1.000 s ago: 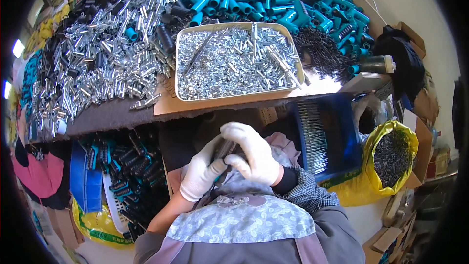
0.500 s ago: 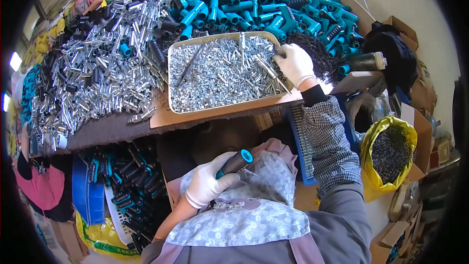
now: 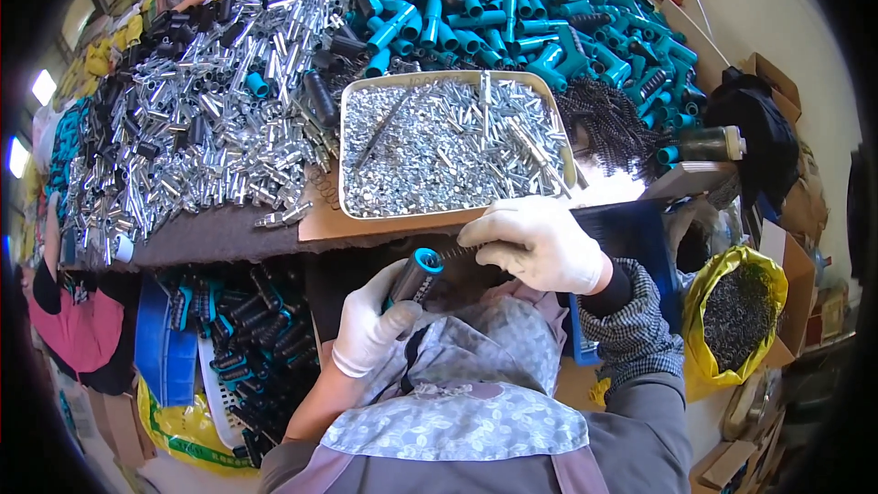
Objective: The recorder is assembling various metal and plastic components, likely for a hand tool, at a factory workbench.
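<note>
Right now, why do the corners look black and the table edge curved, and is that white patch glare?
Head view: fisheye lens, so a dark rim and a bowed table edge; glare whitens the board right of the metal tray; the gloved right hand stays sharp.

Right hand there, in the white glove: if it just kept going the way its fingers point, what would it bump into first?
The right hand points left, so probably the teal-capped black handle in the left hand, though depth is unclear.

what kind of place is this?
Likely a small hand-assembly workshop. A bench is heaped with shiny metal tubes and teal plastic sleeves; a shallow tray holds small silver parts. White-gloved left hand holds a black handle with teal cap; right hand fits a spring.
</note>
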Tool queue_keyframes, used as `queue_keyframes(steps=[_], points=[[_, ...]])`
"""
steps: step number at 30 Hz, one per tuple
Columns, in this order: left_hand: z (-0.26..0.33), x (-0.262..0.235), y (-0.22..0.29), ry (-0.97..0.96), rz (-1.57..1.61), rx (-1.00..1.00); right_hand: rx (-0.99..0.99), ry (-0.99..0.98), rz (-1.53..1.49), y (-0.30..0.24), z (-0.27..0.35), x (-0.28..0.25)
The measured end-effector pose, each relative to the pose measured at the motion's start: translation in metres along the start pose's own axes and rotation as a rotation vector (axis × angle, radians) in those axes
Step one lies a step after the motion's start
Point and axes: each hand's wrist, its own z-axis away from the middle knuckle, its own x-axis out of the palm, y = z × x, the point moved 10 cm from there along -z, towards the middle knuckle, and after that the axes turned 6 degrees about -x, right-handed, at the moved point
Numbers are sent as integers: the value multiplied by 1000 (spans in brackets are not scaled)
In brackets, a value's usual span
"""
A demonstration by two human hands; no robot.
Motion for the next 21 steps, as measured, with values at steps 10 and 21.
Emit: queue_keyframes(steps=[10, 21], points=[[9, -42, 16, 225, 93, 134, -173, -26, -96, -22, -62, 57], [19, -87, 9, 408, 9, 126, 149, -139, 819, 145, -312, 104]])
